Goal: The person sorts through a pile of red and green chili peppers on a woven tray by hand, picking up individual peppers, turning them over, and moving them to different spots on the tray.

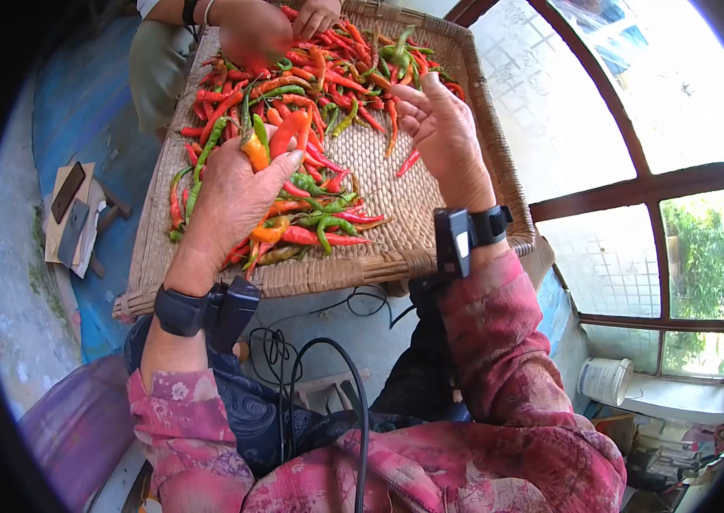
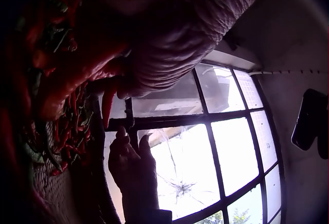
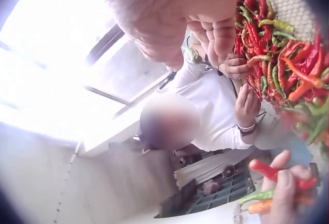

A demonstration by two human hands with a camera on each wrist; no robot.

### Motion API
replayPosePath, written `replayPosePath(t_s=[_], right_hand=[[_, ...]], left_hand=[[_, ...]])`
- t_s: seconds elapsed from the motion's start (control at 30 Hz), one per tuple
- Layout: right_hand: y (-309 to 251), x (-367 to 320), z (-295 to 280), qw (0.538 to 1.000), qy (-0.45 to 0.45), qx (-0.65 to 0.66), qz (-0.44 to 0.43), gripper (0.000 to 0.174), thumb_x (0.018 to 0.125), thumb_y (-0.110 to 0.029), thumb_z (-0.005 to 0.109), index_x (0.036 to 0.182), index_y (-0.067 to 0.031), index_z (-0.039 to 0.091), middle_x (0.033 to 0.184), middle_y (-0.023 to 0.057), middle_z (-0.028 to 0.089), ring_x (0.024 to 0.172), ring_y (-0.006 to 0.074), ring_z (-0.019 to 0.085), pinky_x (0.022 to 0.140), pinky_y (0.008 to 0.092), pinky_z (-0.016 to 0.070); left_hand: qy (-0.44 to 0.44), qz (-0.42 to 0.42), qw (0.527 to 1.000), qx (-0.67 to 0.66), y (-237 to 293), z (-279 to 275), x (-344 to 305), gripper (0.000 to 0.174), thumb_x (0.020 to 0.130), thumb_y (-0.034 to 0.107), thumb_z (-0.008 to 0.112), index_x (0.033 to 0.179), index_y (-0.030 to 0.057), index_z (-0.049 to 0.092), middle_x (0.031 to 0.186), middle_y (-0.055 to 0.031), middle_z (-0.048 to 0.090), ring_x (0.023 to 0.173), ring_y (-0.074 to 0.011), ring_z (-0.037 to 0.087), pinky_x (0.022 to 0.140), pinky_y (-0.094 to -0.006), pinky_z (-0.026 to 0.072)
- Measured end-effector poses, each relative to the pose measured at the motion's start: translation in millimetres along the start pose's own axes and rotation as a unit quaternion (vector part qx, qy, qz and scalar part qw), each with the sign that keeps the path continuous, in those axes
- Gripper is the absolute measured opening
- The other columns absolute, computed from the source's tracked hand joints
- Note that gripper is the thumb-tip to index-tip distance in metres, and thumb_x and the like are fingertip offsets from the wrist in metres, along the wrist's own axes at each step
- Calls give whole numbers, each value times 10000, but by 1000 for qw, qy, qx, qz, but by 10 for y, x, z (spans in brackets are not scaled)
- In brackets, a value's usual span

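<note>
My left hand [image 1: 238, 192] grips a small bunch of chili peppers [image 1: 289, 132], red, orange and green, over the near left part of a woven tray [image 1: 396, 192]. In the right wrist view the same bunch shows as red, orange and green chili peppers [image 3: 264, 170] under the thumb. To the right, my right hand [image 1: 443, 137] is raised over the tray with its fingers loosely bent and nothing between thumb and fingers. A heap of mostly red chili peppers [image 1: 349, 77] covers the far side, and a smaller mixed pile [image 1: 319, 231] lies below my left hand.
Across the tray, another person's hands [image 1: 317, 17] are at the heap. A paned window [image 1: 610, 171] stands along the right side. Black cables [image 1: 353, 359] hang by my lap. At left a small stool [image 1: 80, 222] carries a phone [image 1: 68, 191].
</note>
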State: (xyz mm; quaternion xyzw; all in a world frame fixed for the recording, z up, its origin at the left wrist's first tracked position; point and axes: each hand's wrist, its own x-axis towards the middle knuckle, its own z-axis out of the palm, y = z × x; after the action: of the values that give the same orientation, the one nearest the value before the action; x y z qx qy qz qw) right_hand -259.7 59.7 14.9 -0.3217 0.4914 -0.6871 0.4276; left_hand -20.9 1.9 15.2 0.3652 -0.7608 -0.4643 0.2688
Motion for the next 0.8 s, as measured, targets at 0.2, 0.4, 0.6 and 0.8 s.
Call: replayPosePath(t_s=[0.2, 0.4, 0.6, 0.8], right_hand=[[29, -318, 373, 953, -186, -230, 68, 338, 889, -316, 597, 977, 9, 579, 742, 36, 602, 593, 75, 547, 520, 209, 460], [177, -469, 592, 961, -182, -202, 53, 454, 843, -405, 640, 995, 11, 542, 676, 18, 558, 595, 70, 529, 490, 221, 447], [131, -393, 498, 964, -148, -220, 31, 233, 909, -261, 570, 891, -29, 588, 670, -12, 550, 561, 30, 507, 489, 171, 413], [8, -47, 197, 999, 16, 48, -6, 185, 896, -177, 579, 944, 0, 557, 718, 40, 583, 615, 82, 549, 550, 190, 464]], left_hand=[[-1, 19, 1000, -9, 4, 52, 4, 290, 836, 275, 622, 975, 21, 621, 777, -145, 642, 710, -259, 616, 658, -357, 463], [46, 63, 994, -72, -78, 170, 20, 289, 839, 259, 628, 1042, 54, 633, 808, -114, 665, 751, -227, 632, 686, -338, 482], [-49, 18, 999, -6, -16, 77, -13, 252, 836, 246, 644, 993, 50, 643, 787, -94, 664, 709, -175, 626, 676, -314, 480], [-9, -1, 992, -122, -80, 40, 28, 246, 864, 275, 631, 928, 38, 632, 700, -16, 585, 645, -88, 521, 615, -255, 424]])
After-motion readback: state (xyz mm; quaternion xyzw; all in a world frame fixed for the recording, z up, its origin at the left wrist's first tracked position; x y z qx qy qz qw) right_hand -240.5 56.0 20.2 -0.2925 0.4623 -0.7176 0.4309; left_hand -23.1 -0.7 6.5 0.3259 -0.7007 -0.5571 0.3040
